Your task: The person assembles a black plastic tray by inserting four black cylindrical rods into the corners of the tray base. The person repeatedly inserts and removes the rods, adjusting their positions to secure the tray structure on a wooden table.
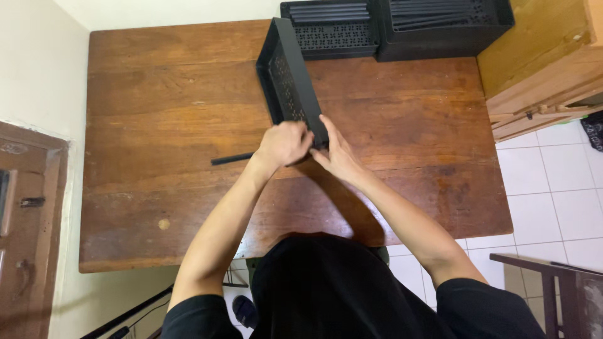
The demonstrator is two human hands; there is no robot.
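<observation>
Left hand (286,144) is curled closed around a black rod (232,159); the right hand (338,152), fingers extended, presses the near end of a tilted black tray (286,85) on the counter (157,113).

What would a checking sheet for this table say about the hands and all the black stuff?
Surface: brown wooden table, worn and scuffed.
Job's things: black perforated tray tilted up on the table; thin black rod lying by the left hand.
Clutter: two more black trays at the far edge.
Grippers: left hand closed at the tray's near end; right hand flat against it.
Cables: dark cords below the table's near edge.
Surroundings: wooden cabinet, white tiled floor, dark chair.
</observation>
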